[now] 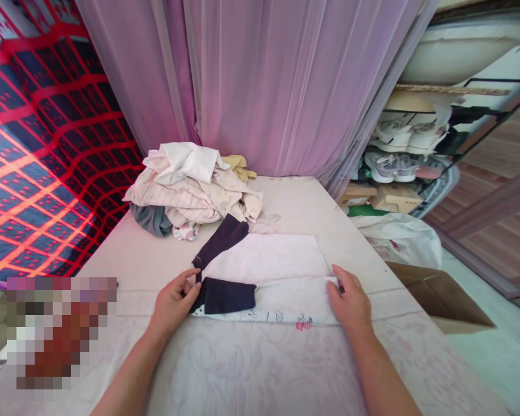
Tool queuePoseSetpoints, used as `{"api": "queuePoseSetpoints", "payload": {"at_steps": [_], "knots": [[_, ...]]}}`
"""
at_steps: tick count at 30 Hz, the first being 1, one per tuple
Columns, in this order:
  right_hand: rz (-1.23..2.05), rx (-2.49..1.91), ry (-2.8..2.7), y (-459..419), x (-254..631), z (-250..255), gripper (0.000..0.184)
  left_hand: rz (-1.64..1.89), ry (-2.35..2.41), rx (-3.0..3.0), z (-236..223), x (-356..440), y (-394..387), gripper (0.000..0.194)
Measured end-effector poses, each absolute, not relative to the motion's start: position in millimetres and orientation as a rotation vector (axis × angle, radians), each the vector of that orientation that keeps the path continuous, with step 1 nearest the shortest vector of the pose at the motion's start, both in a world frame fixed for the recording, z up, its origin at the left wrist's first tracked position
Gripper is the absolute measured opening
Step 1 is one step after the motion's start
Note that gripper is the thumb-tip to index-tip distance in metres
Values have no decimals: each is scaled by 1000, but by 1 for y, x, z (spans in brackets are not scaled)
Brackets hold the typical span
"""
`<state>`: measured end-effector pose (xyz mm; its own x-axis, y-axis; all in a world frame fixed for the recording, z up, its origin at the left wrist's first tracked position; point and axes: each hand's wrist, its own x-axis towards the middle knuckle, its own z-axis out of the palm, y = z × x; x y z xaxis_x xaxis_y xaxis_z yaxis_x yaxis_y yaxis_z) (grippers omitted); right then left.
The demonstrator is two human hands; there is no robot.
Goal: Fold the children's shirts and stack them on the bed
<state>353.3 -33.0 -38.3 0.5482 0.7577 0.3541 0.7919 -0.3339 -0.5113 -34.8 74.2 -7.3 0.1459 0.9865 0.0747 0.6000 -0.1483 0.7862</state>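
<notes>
A white child's shirt (pixel 281 254) with dark sleeves lies flat on the table, its near side folded inward. One dark sleeve (pixel 230 296) rests across the folded part, while the far one (pixel 223 240) points away toward the back. Along the near edge show small printed figures and a red checked bow. My left hand (pixel 175 297) pinches the shirt at its neck end, thumb and fingers closed on the cloth. At the hem end, my right hand (pixel 350 297) grips the folded edge between thumb and fingers.
A heap of clothes (pixel 190 190) sits at the back left of the table (pixel 268 370). Purple curtains (pixel 260 81) hang behind it. To the right stand a shoe rack (pixel 394 144) and an open cardboard box (pixel 437 294); red-and-black checked cloth (pixel 60 144) hangs left.
</notes>
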Motion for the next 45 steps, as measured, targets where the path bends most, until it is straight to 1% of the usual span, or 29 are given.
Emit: {"api": "queuePoseSetpoints", "payload": {"at_steps": [7, 13, 17, 20, 22, 26, 30, 33, 37, 43, 45], "knots": [[-84, -2087, -1235, -33, 354, -39, 46, 850, 1475, 1796, 0, -45, 66, 47], [-104, -2055, -1165, -32, 355, -39, 48, 753, 1358, 2025, -7, -52, 58, 52], [38, -1973, -1080, -32, 360, -41, 50, 737, 1305, 1991, -11, -55, 56, 56], [146, -1899, -1019, -38, 362, -43, 50, 746, 1268, 1949, -11, -56, 55, 55], [163, -1870, -988, -44, 360, -44, 50, 749, 1280, 1952, -10, -56, 55, 54], [88, -1891, -993, -54, 352, -45, 50, 737, 1345, 2030, -8, -54, 56, 49], [-9, -1940, -961, -60, 346, -41, 52, 711, 1401, 2107, -9, -52, 57, 51], [-65, -2068, -877, -71, 345, -35, 47, 704, 1410, 2130, -10, -53, 58, 52], [-10, -2264, -926, -88, 344, -28, 37, 728, 1412, 2127, -10, -53, 58, 52], [67, -2181, -1044, -89, 340, -24, 36, 761, 1328, 2042, -10, -54, 57, 56], [55, -2144, -1062, -89, 341, -22, 33, 744, 1303, 2014, -10, -55, 56, 57]]}}
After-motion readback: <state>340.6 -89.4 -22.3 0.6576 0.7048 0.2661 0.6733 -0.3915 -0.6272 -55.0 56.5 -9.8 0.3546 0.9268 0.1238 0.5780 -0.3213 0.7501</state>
